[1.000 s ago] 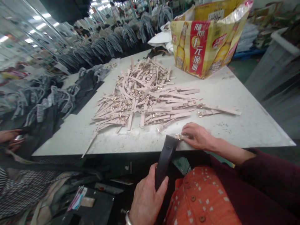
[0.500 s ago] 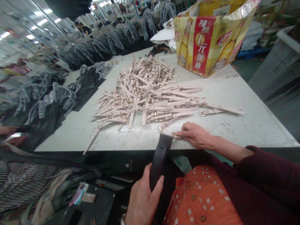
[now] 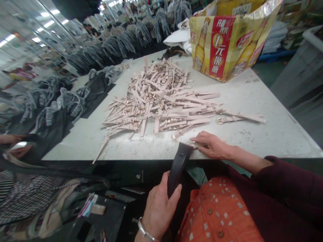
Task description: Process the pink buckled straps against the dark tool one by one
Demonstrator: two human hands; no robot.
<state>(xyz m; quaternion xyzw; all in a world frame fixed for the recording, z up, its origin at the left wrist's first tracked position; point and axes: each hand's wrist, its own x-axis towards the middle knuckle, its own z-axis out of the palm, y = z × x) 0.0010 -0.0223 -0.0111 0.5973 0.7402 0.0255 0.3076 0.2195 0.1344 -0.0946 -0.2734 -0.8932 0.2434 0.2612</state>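
Note:
My left hand [image 3: 161,205], with a metal bracelet at the wrist, is closed around a black electric clipper [image 3: 178,168]. The clipper's head points up toward the table's front edge and is beside my right fingertips. My right hand [image 3: 210,144] rests low on the table, fingers closed on a small pale buckle strap [image 3: 194,147]; most of that strap is hidden under the hand. Just beyond lies another short strap [image 3: 183,131] with a gold buckle. Farther back is a large heap of pale pink straps [image 3: 161,90] with gold buckles.
Crossed straps [image 3: 241,117] lie right of the heap on the pale table [image 3: 267,141]. A yellow beer carton [image 3: 227,47] stands at the back. Dark fabric pieces [image 3: 83,101] cover the left side. A co-worker's hand [image 3: 19,149] is at far left. A grey bin [image 3: 300,70] stands right.
My left hand has moved the clipper slightly right, closer to the strap at my right fingers. My right hand stays nearly in place. The view has shifted slightly.

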